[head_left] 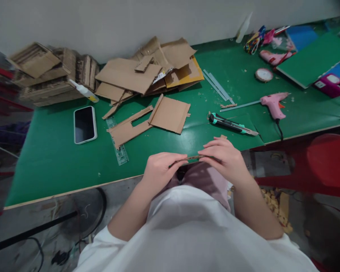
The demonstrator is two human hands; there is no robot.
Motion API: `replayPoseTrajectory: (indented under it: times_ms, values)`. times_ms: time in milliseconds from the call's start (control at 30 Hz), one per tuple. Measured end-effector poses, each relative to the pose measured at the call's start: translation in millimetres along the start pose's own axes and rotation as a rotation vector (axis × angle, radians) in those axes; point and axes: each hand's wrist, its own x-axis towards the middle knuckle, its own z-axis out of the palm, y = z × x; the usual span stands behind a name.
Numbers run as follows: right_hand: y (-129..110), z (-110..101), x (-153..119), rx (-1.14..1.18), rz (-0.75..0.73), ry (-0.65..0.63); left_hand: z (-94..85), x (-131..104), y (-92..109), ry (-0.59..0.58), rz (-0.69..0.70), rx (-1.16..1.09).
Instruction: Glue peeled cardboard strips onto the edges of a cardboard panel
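Observation:
Between my two hands, at the table's front edge, is a thin cardboard strip (193, 157), seen nearly edge-on. My left hand (162, 166) pinches its left end, and my right hand (222, 156) grips the right end with the thumb below. The fingers hide most of the strip. Ahead of the hands lies a square cardboard piece (171, 114) with a raised left edge. Beside it, a cardboard piece with a cut-out slot (124, 131) rests across a clear ruler (120, 154). A teal and black utility knife (232, 124) lies beyond my right hand, blade showing.
Cardboard scraps (130, 73) and stacked cardboard pieces (48, 75) fill the back left, near a white glue bottle (85, 92) and a phone (85, 124). At right are a pink glue gun (273, 105), glue sticks (218, 86), a tape roll (263, 75) and a red stool (328, 162).

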Motion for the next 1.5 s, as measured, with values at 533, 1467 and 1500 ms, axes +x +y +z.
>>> replayPoseTrajectory:
  times_ms: [533,1467,1500]
  values:
    - [-25,8,2,-0.034,-0.030,-0.008,2.3,-1,11,-0.030,0.062,-0.032]
    - [20,14,-16,0.623,0.783,0.018,17.3,7,-27,0.034,-0.579,-0.636]
    - [20,15,-16,0.650,0.804,0.046,18.7,7,-29,0.045,-0.582,-0.643]
